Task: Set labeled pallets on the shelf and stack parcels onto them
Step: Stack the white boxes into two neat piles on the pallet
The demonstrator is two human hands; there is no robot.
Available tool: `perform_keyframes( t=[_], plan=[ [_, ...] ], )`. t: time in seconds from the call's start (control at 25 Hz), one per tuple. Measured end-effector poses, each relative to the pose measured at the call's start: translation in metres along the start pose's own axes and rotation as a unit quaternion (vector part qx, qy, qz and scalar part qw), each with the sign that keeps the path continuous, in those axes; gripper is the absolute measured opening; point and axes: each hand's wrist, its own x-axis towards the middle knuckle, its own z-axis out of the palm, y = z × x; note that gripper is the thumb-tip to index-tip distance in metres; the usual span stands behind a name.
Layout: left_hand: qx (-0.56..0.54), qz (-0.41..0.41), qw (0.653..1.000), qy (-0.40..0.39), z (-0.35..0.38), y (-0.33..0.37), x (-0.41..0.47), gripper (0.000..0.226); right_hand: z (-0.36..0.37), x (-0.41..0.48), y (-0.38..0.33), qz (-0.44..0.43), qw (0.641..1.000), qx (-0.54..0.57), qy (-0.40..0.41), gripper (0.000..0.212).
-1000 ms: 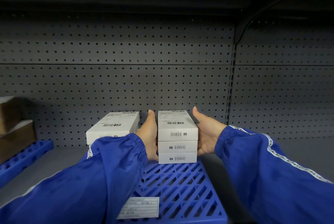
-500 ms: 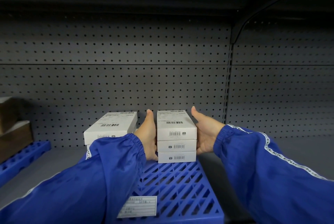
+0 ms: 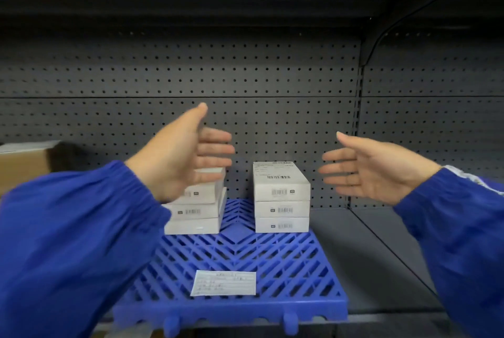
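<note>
between left hand (image 3: 180,157) and right hand (image 3: 373,171), both flat, empty: seemingly untouched parcel stack (image 3: 281,195)

No legible txt, barcodes (image 3: 278,192) on white boxes (image 3: 282,224), paper label (image 3: 223,282) on blue pallet (image 3: 300,264), print too blurred

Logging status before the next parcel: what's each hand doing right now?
Left hand: open, fingers straight, holding nothing.
Right hand: open, holding nothing, apart from the right stack of parcels.

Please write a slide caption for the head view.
Open left hand and right hand hover near two three-parcel stacks on the labeled blue pallet.
</note>
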Motion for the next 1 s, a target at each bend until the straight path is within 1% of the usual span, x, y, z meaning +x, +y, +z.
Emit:
perform_keyframes(
  t=[0.08, 0.16, 0.24, 0.32, 0.44, 0.48, 0.56, 0.6, 0.68, 0.8, 0.88, 0.92, 1.0],
  plan=[
    [-0.017, 0.056, 0.997, 0.049, -0.027, -0.001, -0.016, 0.054, 0.008, -0.012, 0.002, -0.030, 0.999, 0.015, 0.003, 0.045],
    [-0.053, 0.082, 0.992, 0.086, -0.051, -0.009, -0.030, 0.049, 0.021, -0.020, 0.004, -0.052, 0.998, 0.028, 0.005, 0.034],
    [-0.076, 0.068, 0.990, 0.100, -0.072, -0.021, -0.039, 0.045, 0.038, -0.026, 0.004, -0.056, 0.997, 0.055, 0.002, 0.029],
    [-0.076, 0.041, 0.991, 0.102, -0.092, -0.033, -0.044, 0.043, 0.057, -0.031, 0.002, -0.052, 0.996, 0.078, -0.005, 0.027],
    [-0.065, 0.002, 0.990, 0.122, -0.111, -0.059, -0.037, 0.041, 0.096, -0.026, 0.002, -0.036, 0.996, 0.081, -0.008, 0.025],
    [-0.062, -0.020, 0.990, 0.127, -0.112, -0.069, -0.033, 0.044, 0.113, -0.021, 0.002, -0.020, 0.997, 0.076, -0.011, 0.027],
    [-0.070, -0.072, 0.989, 0.104, -0.108, -0.084, -0.025, 0.059, 0.150, -0.007, 0.006, 0.029, 0.998, 0.054, -0.019, 0.037],
    [-0.077, -0.097, 0.989, 0.080, -0.104, -0.089, -0.021, 0.065, 0.169, -0.001, 0.006, 0.051, 0.997, 0.049, -0.023, 0.045],
    [-0.096, -0.122, 0.987, 0.041, -0.097, -0.096, -0.010, 0.072, 0.202, 0.012, 0.004, 0.071, 0.996, 0.054, -0.015, 0.063],
    [-0.119, -0.136, 0.983, -0.011, -0.090, -0.101, 0.007, 0.068, 0.233, 0.032, 0.002, 0.054, 0.998, 0.001, 0.020, 0.069],
    [-0.116, -0.134, 0.982, -0.060, -0.087, -0.103, 0.013, 0.064, 0.241, 0.040, 0.005, 0.047, 0.997, -0.040, 0.039, 0.074],
    [-0.117, -0.129, 0.982, -0.075, -0.088, -0.106, 0.016, 0.064, 0.241, 0.043, 0.006, 0.052, 0.996, -0.050, 0.049, 0.076],
    [-0.116, -0.113, 0.984, -0.080, -0.088, -0.111, 0.021, 0.062, 0.241, 0.047, 0.008, 0.067, 0.994, -0.057, 0.058, 0.073]
  ],
)
